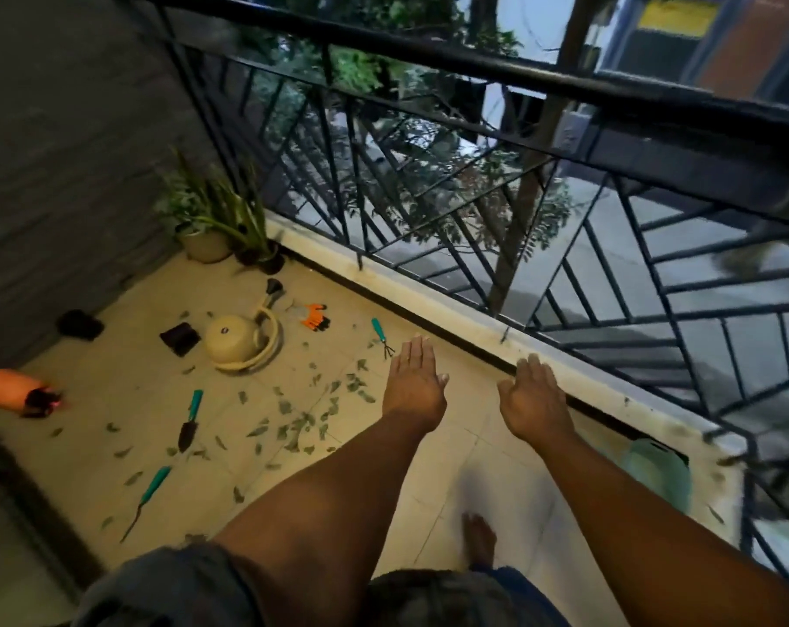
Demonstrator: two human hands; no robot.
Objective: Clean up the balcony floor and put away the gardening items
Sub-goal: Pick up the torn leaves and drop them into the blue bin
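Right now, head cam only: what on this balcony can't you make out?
- Orange bottle: blurred, cut by the left edge; its type is unclear.
- Green object by the railing base: blurred, partly behind the right forearm; can't identify.
- Two dark items near the watering can: too dark to name.
- Long teal-handled tool: tip too thin to read.
- Left hand and right hand: backs up, palms hidden.

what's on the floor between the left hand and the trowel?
Head view: scattered leaves on the tiles between the left hand and the trowel; no tool there.
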